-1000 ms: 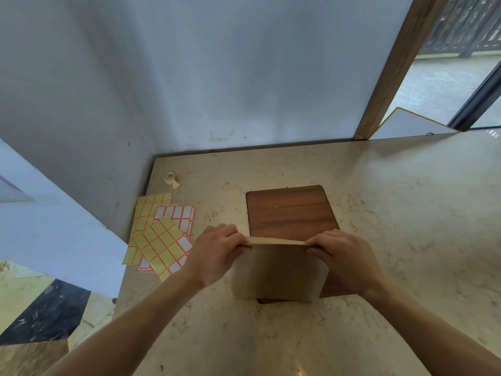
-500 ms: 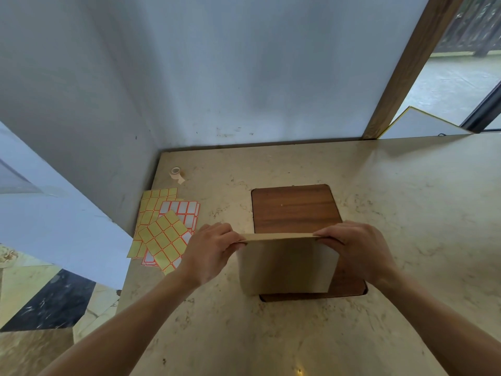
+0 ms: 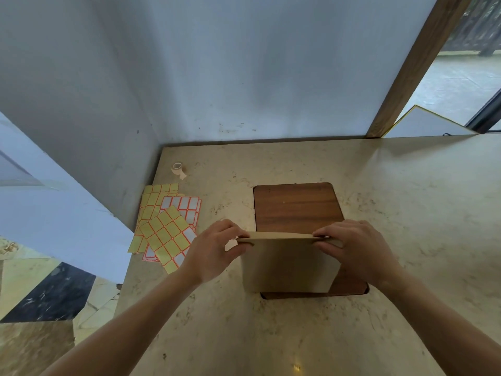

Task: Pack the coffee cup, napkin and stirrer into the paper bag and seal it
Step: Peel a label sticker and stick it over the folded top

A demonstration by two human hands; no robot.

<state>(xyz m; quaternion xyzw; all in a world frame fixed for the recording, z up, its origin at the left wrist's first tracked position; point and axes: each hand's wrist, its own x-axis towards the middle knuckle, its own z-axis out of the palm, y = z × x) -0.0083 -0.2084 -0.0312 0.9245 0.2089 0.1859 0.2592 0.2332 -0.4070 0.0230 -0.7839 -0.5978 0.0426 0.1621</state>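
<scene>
Two hands are engaged at the folded top of the paper bag, which is stood on the wooden board near the bench's front edge. Its left end is pinched by the left hand, its right end by the right hand. Sealing is judged under way; cup, napkin and stirrer are not seen. A label from the sticker sheets at the left edge is probably needed next.

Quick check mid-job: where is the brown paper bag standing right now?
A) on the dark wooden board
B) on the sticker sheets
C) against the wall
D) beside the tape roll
A: the brown paper bag stands on the near part of the dark wooden board, both hands pinching its folded top edge.
</scene>
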